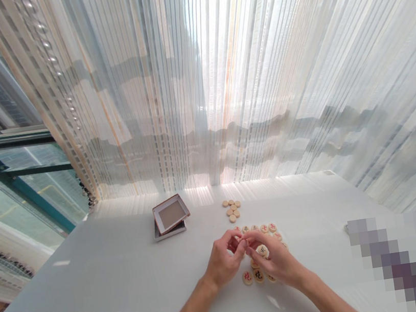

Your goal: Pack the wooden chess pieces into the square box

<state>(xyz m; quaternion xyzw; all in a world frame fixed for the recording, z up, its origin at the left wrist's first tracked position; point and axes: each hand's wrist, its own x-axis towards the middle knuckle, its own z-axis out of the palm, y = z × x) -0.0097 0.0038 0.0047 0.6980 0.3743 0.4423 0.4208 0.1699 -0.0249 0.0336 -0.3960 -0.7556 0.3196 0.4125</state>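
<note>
My left hand (225, 258) and my right hand (268, 252) meet above the white table, fingertips pinched together around a small round Chinese chess piece (247, 242) that my fingers mostly cover. Beneath and around them lie several pale discs with red or black characters. A black-marked piece (262, 250) shows beside my right fingers. Closer to me are a red-marked piece (247, 277) and a black-marked piece (258, 275). A row of face-up pieces, among them a red one (273, 227), runs just beyond my fingers. My right hand hides part of the group.
Several blank-side-up discs (232, 209) form a cluster farther back on the table (132, 280). To their left, a shallow box lid (172, 214) leans on its box base (168, 235). A sheer striped curtain (200, 100) hangs along the far edge. The right side is pixelated.
</note>
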